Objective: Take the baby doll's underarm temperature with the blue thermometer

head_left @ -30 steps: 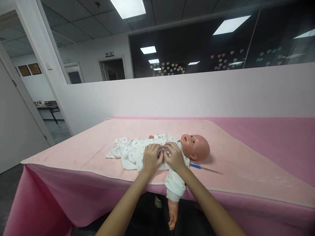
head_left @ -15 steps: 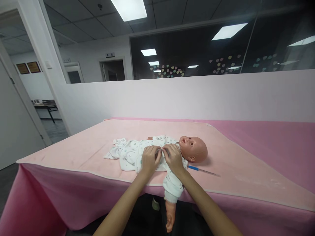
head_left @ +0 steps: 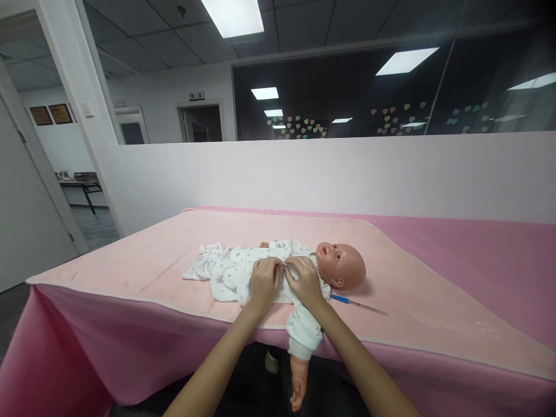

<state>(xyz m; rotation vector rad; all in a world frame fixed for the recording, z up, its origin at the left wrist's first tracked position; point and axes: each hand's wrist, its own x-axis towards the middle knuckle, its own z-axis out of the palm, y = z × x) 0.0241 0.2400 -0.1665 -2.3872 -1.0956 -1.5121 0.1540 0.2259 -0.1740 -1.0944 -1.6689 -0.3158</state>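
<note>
A baby doll (head_left: 345, 267) lies on its back, head to the right, in a white printed baby shirt (head_left: 232, 269). Over its chest, my left hand (head_left: 264, 282) is closed, thumb and fingertips pinching a small bit of the shirt's front. My right hand (head_left: 307, 282) faces it from the head side, fingers bent and fingertips pressed at the same spot. What exactly lies between the fingertips is too small to make out. One sleeved doll arm (head_left: 299, 379) hangs over the table's front edge, below my right wrist.
The table carries a pale pink blanket (head_left: 130, 260) over a darker pink cloth (head_left: 478, 255). Beside the doll's head lies a slender rod with a blue end (head_left: 340, 299). A white half-wall (head_left: 304, 176) with glass above stands behind the table.
My right fingertips have loosened a little and shifted slightly away from the left ones. The doll and the rod lie as before; the view has tilted slightly.
</note>
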